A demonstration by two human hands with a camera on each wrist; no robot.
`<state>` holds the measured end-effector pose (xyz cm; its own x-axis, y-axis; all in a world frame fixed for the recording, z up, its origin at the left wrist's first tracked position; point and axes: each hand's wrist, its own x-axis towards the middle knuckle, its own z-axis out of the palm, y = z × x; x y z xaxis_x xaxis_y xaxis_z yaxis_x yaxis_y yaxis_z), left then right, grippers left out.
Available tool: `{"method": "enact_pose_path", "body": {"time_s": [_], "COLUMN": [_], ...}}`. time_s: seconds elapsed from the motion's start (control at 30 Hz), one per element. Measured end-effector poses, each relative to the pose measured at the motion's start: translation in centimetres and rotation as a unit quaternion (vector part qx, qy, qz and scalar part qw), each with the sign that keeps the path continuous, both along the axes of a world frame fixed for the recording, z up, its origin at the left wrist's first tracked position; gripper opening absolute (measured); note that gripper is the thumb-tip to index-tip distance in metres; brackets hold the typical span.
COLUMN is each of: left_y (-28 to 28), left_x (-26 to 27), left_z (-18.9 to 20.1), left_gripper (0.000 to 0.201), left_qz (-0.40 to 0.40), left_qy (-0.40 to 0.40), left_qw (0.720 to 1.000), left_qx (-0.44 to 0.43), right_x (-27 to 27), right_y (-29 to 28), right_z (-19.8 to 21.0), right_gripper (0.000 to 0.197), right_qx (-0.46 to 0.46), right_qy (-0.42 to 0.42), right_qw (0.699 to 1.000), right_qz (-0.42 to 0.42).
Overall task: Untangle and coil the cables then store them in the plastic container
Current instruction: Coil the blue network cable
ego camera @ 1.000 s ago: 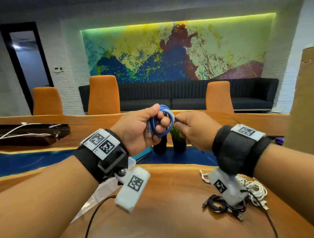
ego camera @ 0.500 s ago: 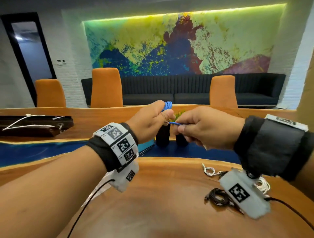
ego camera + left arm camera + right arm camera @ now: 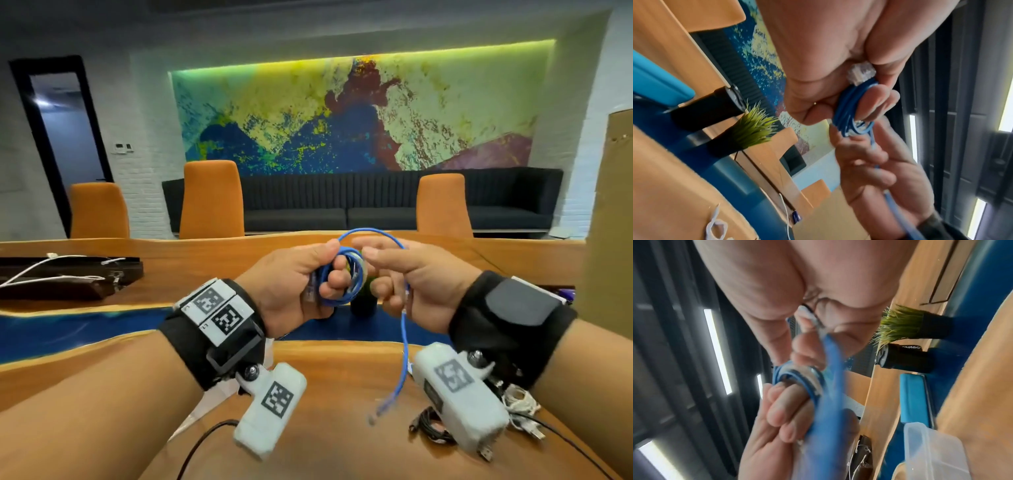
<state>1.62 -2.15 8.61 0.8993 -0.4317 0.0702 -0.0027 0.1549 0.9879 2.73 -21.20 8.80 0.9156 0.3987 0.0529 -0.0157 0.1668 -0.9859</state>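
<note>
The blue cable (image 3: 339,284) is held in the air above the wooden table (image 3: 325,377), between both hands, wound into a small coil. A clear plug at one end sits against the left palm, as the left wrist view shows. One loop arcs above the hands, and a loose tail hangs down past the right hand, its lower end blurred.

The left hand (image 3: 294,284) grips the coil: thumb on top, fingers curled through the loops. The right hand (image 3: 411,284) pinches the loose strand, with its fingertips just beside the coil and the tail running down through its curled fingers.

Each wrist carries a black strap with square black-and-white marker tags; the small print on them cannot be read. Pale lettering on a black pot (image 3: 904,358) beside a green plant (image 3: 898,324) is too blurred to read.

The plastic container (image 3: 931,449) stands on the table to the left. A black cable (image 3: 431,428) and a white cable (image 3: 520,401) lie on the table below the right wrist.
</note>
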Motion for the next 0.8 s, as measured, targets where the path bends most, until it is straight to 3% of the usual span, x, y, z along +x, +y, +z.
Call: {"method": "enact_pose_path", "body": {"time_s": [0.13, 0.2, 0.23, 0.27, 0.3, 0.37, 0.4, 0.47, 0.57, 0.63, 0.73, 0.8], "left_y": [-0.2, -0.1, 0.0, 0.0, -0.1, -0.4, -0.7, -1.2, -1.5, -1.7, -1.9, -1.7], "left_x": [0.2, 0.3, 0.3, 0.3, 0.3, 0.2, 0.2, 0.5, 1.1, 1.3, 1.2, 1.2], "left_z": [0.0, 0.1, 0.0, 0.0, -0.1, 0.1, 0.2, 0.1, -0.7, -1.1, -1.1, -1.3], "left_gripper": [0.036, 0.036, 0.036, 0.036, 0.035, 0.034, 0.033, 0.033, 0.032, 0.026, 0.017, 0.014], "left_qz": [0.026, 0.048, 0.056, 0.062, 0.064, 0.051, 0.040, 0.039, 0.112, 0.149, 0.179, 0.196], "left_qy": [-0.010, -0.036, -0.054, -0.074, -0.098, -0.148, -0.174, -0.228, -0.293, -0.296, -0.314, -0.364], "left_qw": [0.998, 0.992, 0.987, 0.980, 0.972, 0.956, 0.950, 0.939, 0.916, 0.921, 0.919, 0.894], "left_qx": [0.059, 0.113, 0.144, 0.176, 0.206, 0.249, 0.257, 0.256, 0.248, 0.208, 0.159, 0.171], "right_x": [-0.3, 0.5, 0.9, 1.1, 1.2, 0.9, 0.7, 0.3, 0.3, 0.4, 0.8, 1.1], "right_y": [-0.2, -1.0, -1.5, -2.0, -2.3, -1.8, -1.3, -0.4, 0.2, 0.5, 1.0, 1.1], "right_z": [0.6, 1.2, 1.6, 1.9, 1.9, 1.3, 0.7, -0.6, -1.8, -2.3, -2.0, -1.3], "right_gripper": [0.048, 0.062, 0.065, 0.065, 0.062, 0.045, 0.030, 0.011, 0.010, 0.012, 0.015, 0.015], "right_qx": [-0.038, -0.050, -0.086, -0.157, -0.256, -0.401, -0.426, -0.404, -0.348, -0.314, -0.313, -0.345], "right_qy": [-0.054, -0.069, -0.117, -0.198, -0.305, -0.461, -0.473, -0.435, -0.432, -0.434, -0.441, -0.451], "right_qw": [0.998, 0.993, 0.980, 0.951, 0.896, 0.785, 0.770, 0.805, 0.830, 0.839, 0.828, 0.803], "right_qz": [0.000, -0.084, -0.138, -0.179, -0.195, -0.098, -0.036, 0.002, -0.058, -0.091, -0.148, -0.182]}}
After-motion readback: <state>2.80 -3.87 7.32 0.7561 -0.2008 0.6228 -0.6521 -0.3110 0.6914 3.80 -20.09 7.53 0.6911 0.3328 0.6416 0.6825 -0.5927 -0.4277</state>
